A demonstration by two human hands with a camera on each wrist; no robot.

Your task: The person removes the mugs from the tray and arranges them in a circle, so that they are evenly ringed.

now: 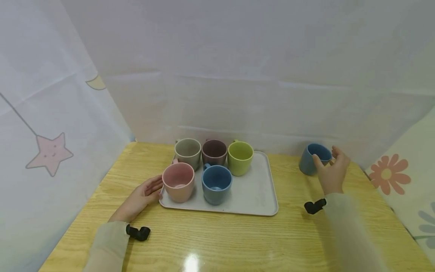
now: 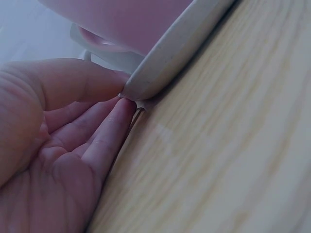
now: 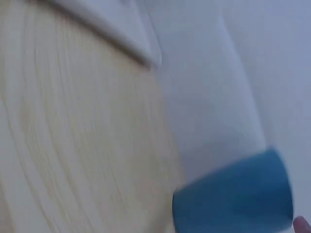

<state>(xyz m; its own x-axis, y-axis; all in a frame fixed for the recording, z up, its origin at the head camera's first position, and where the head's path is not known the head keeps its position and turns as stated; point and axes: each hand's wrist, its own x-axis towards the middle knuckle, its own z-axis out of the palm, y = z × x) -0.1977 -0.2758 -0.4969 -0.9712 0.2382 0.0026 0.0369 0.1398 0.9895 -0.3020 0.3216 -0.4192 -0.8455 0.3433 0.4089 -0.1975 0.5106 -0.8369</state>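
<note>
My left hand (image 1: 144, 196) is at the front left corner of the white tray (image 1: 255, 192), its thumb and fingertips pinching the tray's rim (image 2: 165, 58). Right beside it on the tray stands a pink mug (image 1: 178, 185). Far to the right, my right hand (image 1: 333, 172) holds a blue mug (image 1: 307, 162) by its right side, thumb over the near part of the rim. In the right wrist view this blue mug (image 3: 233, 199) fills the lower right corner, with a fingertip (image 3: 301, 225) by its rim. The hand hides the mug's right side.
A second blue mug (image 1: 216, 189) stands front centre on the tray. Behind it are a grey mug (image 1: 188, 151), a dark purple mug (image 1: 214, 153) and a green mug (image 1: 240, 160). A white cloth (image 1: 231, 105) hangs along the back of the wooden table (image 1: 210, 241).
</note>
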